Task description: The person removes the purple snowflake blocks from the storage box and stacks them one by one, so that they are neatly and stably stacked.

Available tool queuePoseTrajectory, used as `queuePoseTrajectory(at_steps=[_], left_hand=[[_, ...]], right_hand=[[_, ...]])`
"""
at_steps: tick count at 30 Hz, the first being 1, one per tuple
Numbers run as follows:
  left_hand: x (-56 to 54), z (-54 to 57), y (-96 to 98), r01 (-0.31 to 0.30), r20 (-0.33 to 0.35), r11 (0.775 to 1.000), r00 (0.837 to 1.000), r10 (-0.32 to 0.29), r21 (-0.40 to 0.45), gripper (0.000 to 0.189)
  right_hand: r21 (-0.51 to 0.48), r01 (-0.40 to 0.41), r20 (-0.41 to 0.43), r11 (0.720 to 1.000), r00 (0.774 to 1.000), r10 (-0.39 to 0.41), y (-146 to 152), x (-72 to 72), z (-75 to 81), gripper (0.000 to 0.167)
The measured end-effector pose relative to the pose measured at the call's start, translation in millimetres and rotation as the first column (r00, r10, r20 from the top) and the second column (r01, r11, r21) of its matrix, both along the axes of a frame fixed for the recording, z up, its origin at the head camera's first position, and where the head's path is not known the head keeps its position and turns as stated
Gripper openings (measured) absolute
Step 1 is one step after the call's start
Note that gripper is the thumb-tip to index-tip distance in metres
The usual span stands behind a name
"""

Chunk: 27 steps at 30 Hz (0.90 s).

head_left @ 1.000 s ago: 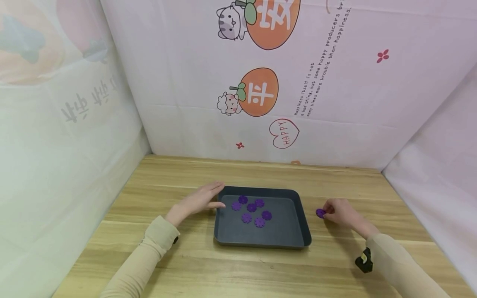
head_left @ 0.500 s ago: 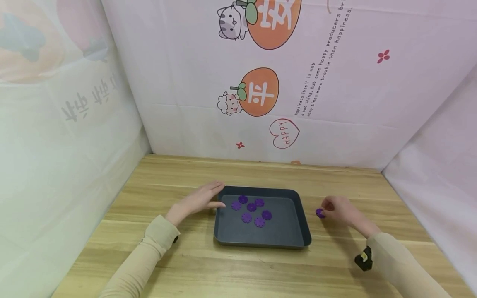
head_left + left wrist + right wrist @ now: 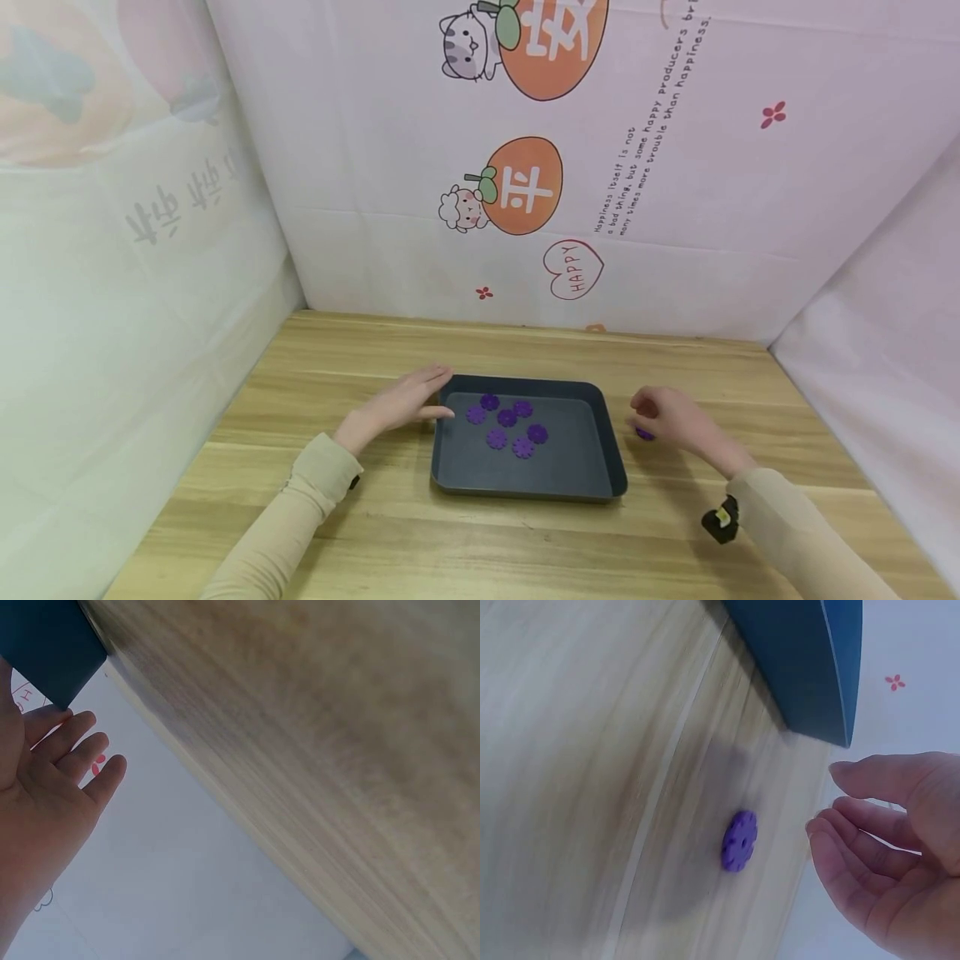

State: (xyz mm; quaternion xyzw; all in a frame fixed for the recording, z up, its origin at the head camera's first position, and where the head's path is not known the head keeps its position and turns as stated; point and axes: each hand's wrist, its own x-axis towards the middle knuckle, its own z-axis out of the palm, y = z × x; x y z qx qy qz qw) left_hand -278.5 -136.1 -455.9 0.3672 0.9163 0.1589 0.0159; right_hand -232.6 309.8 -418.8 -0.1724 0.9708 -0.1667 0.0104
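Note:
A dark grey tray (image 3: 566,471) lies on the wooden table with several purple notched discs (image 3: 522,448) flat inside it. At its left rim rests my left hand (image 3: 400,402), fingers extended and thumb reaching over the edge. In the left wrist view, the fingertips of that hand (image 3: 56,769) are right at the tray's corner (image 3: 49,645). Right of the tray, my right hand (image 3: 675,418) hovers over a single purple disc (image 3: 644,434), partly hiding it. The right wrist view has this disc (image 3: 739,841) lying on the table, apart from the loosely bent fingers (image 3: 847,877).
The wooden table (image 3: 360,533) meets a printed white cloth backdrop (image 3: 375,250) at its far edge, and white cloth also hangs on both sides. A black strap device (image 3: 722,518) sits at the right wrist.
My right hand has let go of the purple disc, its fingers parting and shifting slightly left and up over it. The left hand and the tray stay as they were.

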Motion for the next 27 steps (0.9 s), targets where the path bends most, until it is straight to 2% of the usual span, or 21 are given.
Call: queuePoseTrajectory(at_steps=[6,13,20,27], left_hand=[[-0.3,-0.9,-0.1,0.003,-0.010,1.000,1.000,-0.003,-0.010,0.078],[0.4,1.4,-1.0,-0.006,0.013,1.000,1.000,0.006,-0.005,0.079],[1.6,2.5,-1.4,-0.010,0.018,1.000,1.000,0.011,-0.014,0.079],[0.0,0.9,-0.5,-0.001,-0.015,1.000,1.000,0.001,-0.020,0.079]], right_hand=[[-0.021,-0.023,-0.015,1.000,1.000,0.023,-13.7,1.1,4.8,0.017],[-0.035,-0.039,-0.038,0.999,0.999,0.038,-25.8,-0.6,10.0,0.015],[-0.053,-0.051,-0.046,0.997,0.998,0.049,-33.2,-2.0,9.5,0.014],[-0.063,-0.089,-0.072,0.994,0.994,0.084,-40.5,-2.6,8.0,0.018]])
